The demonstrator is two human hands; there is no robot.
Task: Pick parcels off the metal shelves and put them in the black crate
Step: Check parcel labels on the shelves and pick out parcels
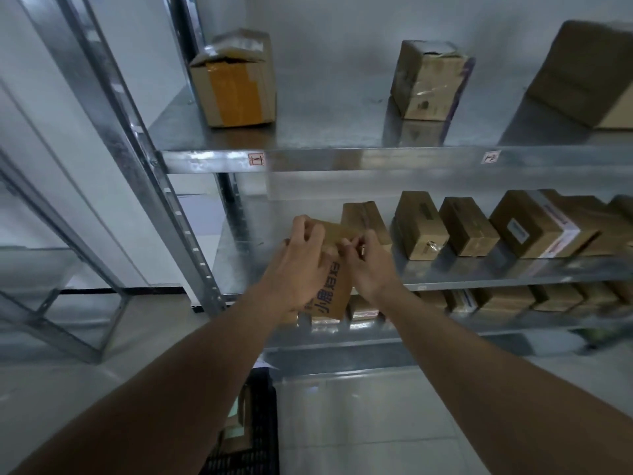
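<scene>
At the metal shelf [479, 269], both hands grip a flat, seemingly cardboard parcel [334, 269].

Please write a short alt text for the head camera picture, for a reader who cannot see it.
A person's left hand and right hand grip a brown cardboard parcel with blue printed characters in front of grey metal shelves holding more cardboard boxes. A black plastic crate with parcels sits on the floor below.

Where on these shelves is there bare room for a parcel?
Top shelf: a wide bare stretch between the orange-taped box and the middle box. Middle shelf: bare at its left end, beside the hands. Rightward, its boxes stand packed close.
</scene>
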